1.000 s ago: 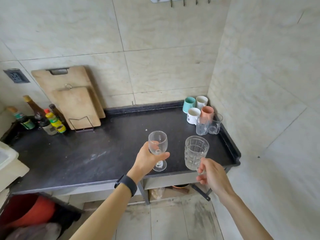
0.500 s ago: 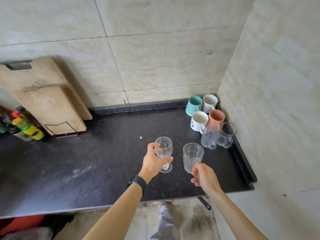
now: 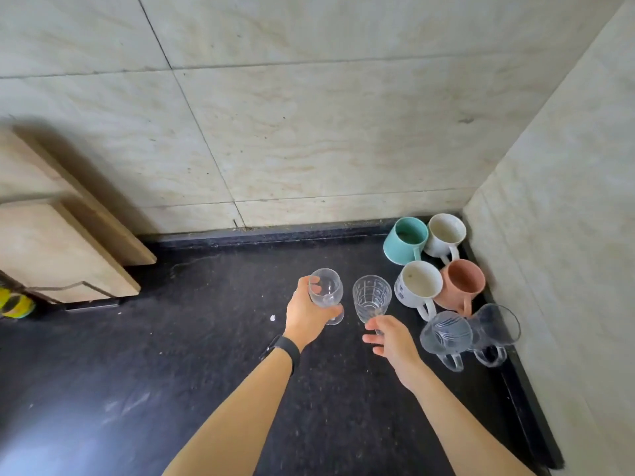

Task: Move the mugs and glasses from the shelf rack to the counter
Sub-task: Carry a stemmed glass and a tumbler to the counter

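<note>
My left hand (image 3: 305, 316) grips a clear wine glass (image 3: 326, 290) by its bowl, upright over the black counter (image 3: 171, 372). My right hand (image 3: 391, 338) pinches the base of a clear patterned tumbler (image 3: 372, 297), just right of the wine glass. At the counter's back right corner stand a teal mug (image 3: 405, 240), a white mug (image 3: 446, 235), a white printed mug (image 3: 417, 285) and a pink mug (image 3: 462, 285). Two clear glass mugs (image 3: 445, 334) (image 3: 494, 328) stand in front of them. The shelf rack is out of view.
Two wooden cutting boards (image 3: 58, 249) lean on the tiled wall at the left, with a yellow-labelled bottle (image 3: 15, 305) beside them. A tiled side wall (image 3: 567, 235) closes off the counter's right end, which has a raised black rim (image 3: 529, 407).
Both hands have carried their glasses forward over the counter toward the back right group of mugs. The view has moved closer and now looks down more steeply.
</note>
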The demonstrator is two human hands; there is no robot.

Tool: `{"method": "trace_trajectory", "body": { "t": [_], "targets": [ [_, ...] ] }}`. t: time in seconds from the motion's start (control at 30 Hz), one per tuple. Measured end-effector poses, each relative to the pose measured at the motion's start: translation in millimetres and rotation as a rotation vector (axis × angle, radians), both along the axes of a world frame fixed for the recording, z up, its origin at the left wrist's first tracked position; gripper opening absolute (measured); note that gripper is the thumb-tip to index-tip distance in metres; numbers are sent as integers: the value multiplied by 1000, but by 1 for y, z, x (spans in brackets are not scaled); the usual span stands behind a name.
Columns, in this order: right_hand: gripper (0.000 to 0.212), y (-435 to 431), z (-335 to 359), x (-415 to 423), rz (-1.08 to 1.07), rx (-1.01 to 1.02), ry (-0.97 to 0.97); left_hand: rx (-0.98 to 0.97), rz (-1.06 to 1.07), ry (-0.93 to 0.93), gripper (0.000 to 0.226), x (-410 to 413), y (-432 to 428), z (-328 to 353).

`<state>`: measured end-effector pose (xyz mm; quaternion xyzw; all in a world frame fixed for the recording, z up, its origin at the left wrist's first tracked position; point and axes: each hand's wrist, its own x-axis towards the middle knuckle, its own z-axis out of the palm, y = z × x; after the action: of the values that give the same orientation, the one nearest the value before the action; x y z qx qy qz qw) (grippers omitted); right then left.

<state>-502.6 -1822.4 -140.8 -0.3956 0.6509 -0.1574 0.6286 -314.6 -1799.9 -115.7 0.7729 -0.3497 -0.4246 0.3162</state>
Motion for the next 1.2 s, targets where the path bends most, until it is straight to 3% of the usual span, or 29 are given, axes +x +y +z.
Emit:
{"method": "trace_trajectory", "body": {
  "t": [0.33,0.67,1.0,1.2],
  "targets": [
    [25,-98,-33,43,-105,-79,-161,-123,90,15,73,14,-105,-24],
    [24,-146,-57,69,-179,-75,-219,-151,119,-44,69,34,-153,-49],
    [27,-155,-56,60,-129,-125,-114,-176,97,-59,69,26,-169,-56],
    [9,-162,-49,57,-57,-23,-55,-163,71,-82,67,29,-174,-55]
  ]
}}
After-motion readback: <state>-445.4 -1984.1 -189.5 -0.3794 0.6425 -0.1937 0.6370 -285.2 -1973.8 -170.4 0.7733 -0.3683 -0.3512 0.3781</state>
